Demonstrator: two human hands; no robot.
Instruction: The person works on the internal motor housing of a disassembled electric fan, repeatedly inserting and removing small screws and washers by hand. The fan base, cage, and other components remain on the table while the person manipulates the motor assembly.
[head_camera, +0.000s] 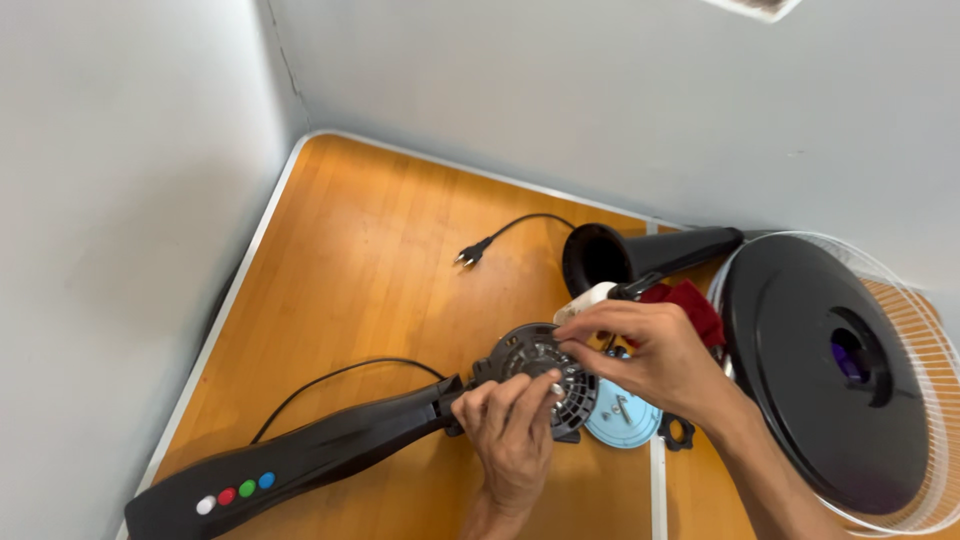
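**Small parts, a loose cord, and a crowded right side**

Farthest left lies the black handle (300, 462) with its row of coloured buttons, flat on the wooden table (360, 250). Its cord (335, 375) loops behind it, and the plug (468, 256) rests loose further up. If I tug the housing, I think that cord could drag or snag.

My left hand (515, 430) has its fingers closed on the lower rim of the round black motor housing (535, 375), at the handle's end near the table's middle. My right hand (650, 350) comes over the top, fingertips pinched together on the grille; whether they grip a small part I cannot tell. Anything that tiny could slip and roll off.

Just under my right wrist sit a pale blue disc (622, 420) and a small black ring nut (677, 432), easy to sweep away. Beyond are the black cone-shaped tube (640, 255), a red cloth (690, 300) and the big black fan cover (820, 370) on its wire grille, which my elbow might knock.
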